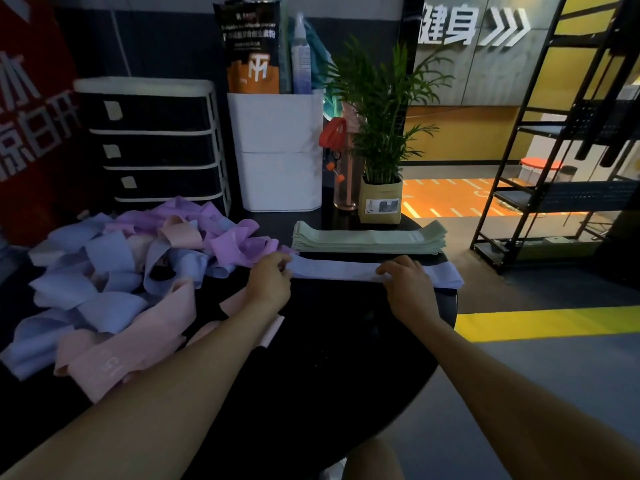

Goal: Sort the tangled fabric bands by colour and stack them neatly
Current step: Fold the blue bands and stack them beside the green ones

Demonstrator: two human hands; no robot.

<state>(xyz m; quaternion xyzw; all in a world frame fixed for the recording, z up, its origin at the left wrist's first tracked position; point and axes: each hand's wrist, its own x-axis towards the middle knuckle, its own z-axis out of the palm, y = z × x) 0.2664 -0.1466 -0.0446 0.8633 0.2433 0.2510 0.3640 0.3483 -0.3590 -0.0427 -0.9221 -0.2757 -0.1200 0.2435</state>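
Note:
A pale blue fabric band (343, 270) lies stretched flat across the black table (332, 344), just in front of a neat stack of green bands (369, 238). My left hand (268, 280) pinches the blue band's left end. My right hand (408, 284) presses on the band toward its right end, which sticks out beyond my fingers. A tangled heap of blue, purple and pink bands (117, 271) covers the table's left side. One pink band (114, 351) marked with numerals lies at the heap's near edge.
A dark drawer unit (152, 143) and a white bin (277, 150) holding a pouch and bottles stand at the back. A potted plant (381, 202) and a pink bottle (344, 188) sit behind the green stack. The table's rounded edge drops off at the right, near a black metal rack (554, 133).

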